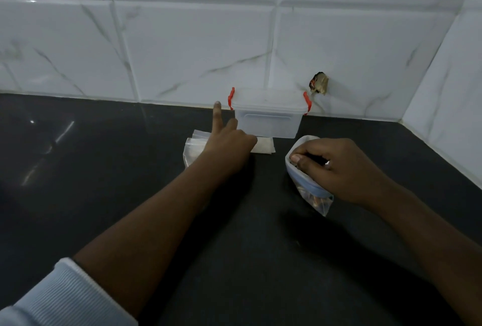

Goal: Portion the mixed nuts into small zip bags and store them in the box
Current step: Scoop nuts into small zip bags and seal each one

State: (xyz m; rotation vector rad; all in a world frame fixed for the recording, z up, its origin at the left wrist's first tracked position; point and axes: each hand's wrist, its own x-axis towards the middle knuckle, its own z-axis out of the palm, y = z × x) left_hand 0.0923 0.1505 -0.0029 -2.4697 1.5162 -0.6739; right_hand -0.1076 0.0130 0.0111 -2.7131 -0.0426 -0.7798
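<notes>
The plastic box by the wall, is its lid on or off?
On: the lid sits flat on the plastic box, red clips at both ends.

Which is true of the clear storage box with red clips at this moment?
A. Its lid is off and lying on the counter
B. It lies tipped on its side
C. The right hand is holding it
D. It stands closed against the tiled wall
D: the box stands upright by the wall with its lid on; neither hand grips it.

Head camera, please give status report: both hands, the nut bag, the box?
Left hand over small zip bags, forefinger raised. Right hand fingers inside open nut bag. Box lidded at wall, red clips up. Path clear.
</notes>
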